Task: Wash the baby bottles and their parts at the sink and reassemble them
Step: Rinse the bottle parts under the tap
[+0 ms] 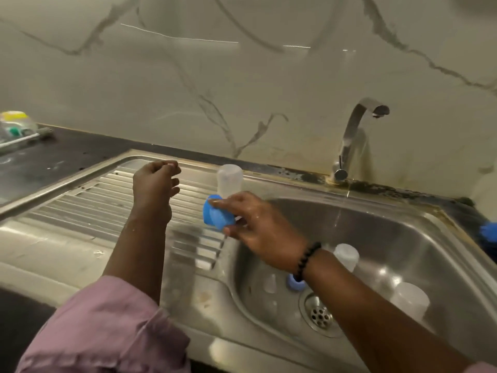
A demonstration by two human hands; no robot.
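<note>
Marble backsplash [242,76], steel drainboard [80,211] — right hand [258,227] holding blue collar [217,214].

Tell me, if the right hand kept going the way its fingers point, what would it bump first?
Probably nothing new: the right hand already grips the blue plastic bottle collar. Going further left, it would likely cross the ridged steel drainboard, beneath the left hand; depth is unclear.

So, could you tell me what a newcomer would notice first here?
The right hand holds a blue cap over the drainboard, by a clear bottle standing there. The left hand hovers, loosely curled. More clear parts lie in the sink.
</note>
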